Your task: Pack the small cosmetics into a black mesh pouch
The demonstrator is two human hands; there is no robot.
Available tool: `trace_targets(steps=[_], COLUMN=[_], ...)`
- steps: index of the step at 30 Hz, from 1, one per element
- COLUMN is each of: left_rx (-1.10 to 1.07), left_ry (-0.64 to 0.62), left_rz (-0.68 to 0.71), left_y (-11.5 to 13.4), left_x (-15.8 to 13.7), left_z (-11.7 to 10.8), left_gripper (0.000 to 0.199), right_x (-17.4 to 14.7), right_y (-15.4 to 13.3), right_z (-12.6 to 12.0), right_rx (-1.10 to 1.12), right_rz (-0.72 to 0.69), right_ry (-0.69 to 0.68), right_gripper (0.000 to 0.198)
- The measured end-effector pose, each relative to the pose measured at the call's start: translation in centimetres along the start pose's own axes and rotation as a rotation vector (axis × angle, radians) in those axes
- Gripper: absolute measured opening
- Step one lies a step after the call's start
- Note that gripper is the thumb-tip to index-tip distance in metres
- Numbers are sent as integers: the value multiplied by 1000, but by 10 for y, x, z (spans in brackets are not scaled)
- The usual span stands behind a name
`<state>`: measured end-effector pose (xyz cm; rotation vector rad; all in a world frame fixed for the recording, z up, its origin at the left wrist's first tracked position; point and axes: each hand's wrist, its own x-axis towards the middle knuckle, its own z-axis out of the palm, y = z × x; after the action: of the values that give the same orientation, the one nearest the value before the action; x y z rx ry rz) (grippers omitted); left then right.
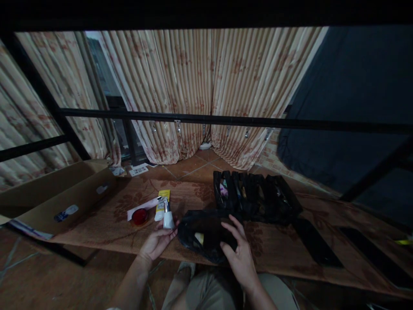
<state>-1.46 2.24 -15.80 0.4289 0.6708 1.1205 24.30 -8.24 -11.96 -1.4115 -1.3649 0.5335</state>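
Observation:
My left hand (pixel 157 243), palm turned up, holds a small white bottle (pixel 168 220) with a silver neck and cap by its base. The bottle stands nearly upright, just left of a black bag (pixel 193 219). This bag lies open near the table's front edge, with a pale yellow-white piece (pixel 199 238) showing in it. Over the bag's right end is my right hand (pixel 238 249), thumb and fingers spread apart and touching it. Left of the bottle lie a yellow-and-white tube (pixel 164 196), a pale pink tube (pixel 146 205) and a round red jar (pixel 140 217).
Behind the bag, a black organizer (pixel 222 202) with several filled compartments stands on the cloth-covered table (pixel 190 191). Two flat black panels (pixel 318 243) (pixel 371 254) lie to the right. An open cardboard box (pixel 74 202) sits at left. A dark metal bar (pixel 193 117) crosses ahead.

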Motion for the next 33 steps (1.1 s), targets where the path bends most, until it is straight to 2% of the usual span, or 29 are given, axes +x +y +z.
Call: trace_targets(steps=[10,16,29,33], left_rx=[-21,-35,-58,-73], left_ry=[39,20,16,27], left_rz=[-15,-11,-30,-41], left_y=[0,-1,1,2], left_x=[0,2,2,2], left_z=[1,-1,0,1], left_gripper=[54,45,40,32], right_x=[0,0,1,0], right_y=[-1,-3,0,0], right_z=[0,0,0,0], right_rx=[23,24,-1,9], right_rz=[-9,-3,-3,-11], right_ry=[9,14,-3,8], right_gripper=[43,43,43,43])
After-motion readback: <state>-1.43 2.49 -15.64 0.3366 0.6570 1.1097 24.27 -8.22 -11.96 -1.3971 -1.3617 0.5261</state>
